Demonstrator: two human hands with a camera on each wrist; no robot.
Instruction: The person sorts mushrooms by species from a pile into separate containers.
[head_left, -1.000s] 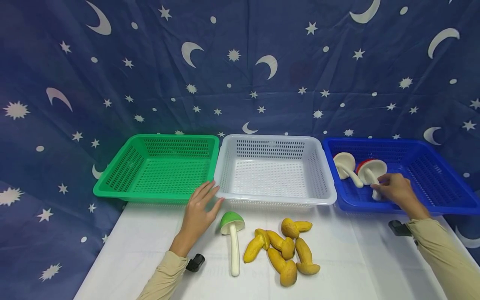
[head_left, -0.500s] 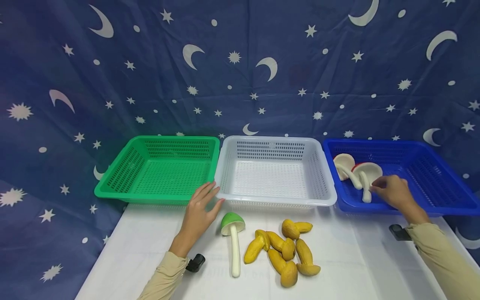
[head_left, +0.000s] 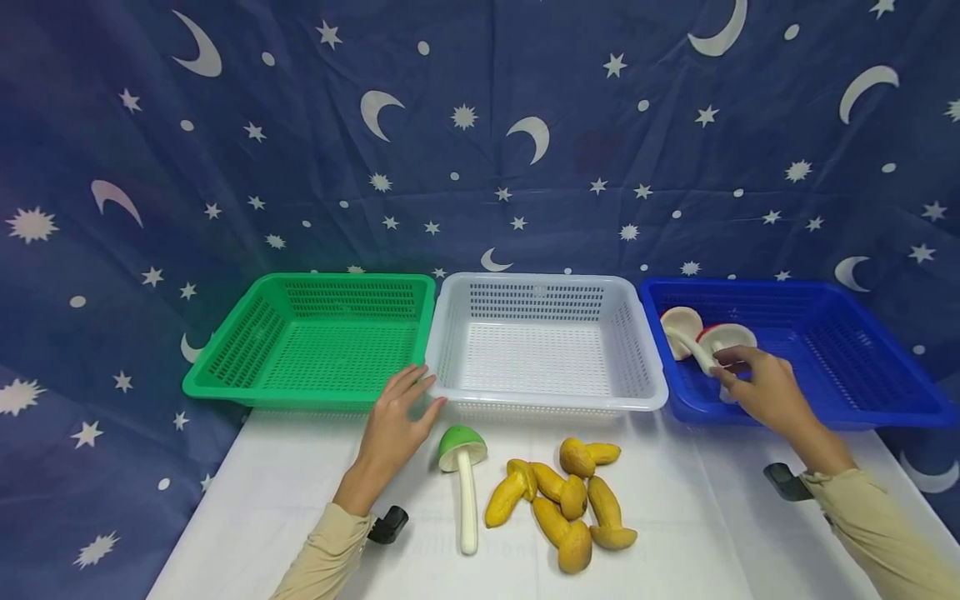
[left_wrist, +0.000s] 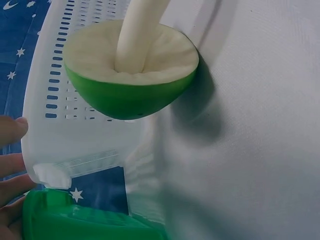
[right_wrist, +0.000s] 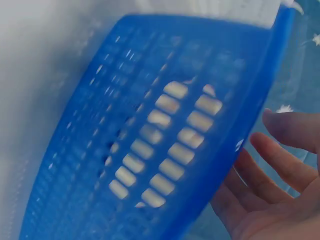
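A red-capped mushroom (head_left: 733, 337), cream underneath, lies in the blue basket (head_left: 855, 358), its stem now more hidden behind the right hand (head_left: 774, 396), loosely parted, holding nothing. The left hand (head_left: 392, 429), fingers extended, grips nothing.

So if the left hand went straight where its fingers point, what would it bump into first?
Probably the white basket, at its near left corner, though I can't tell whether the left hand would pass above it.
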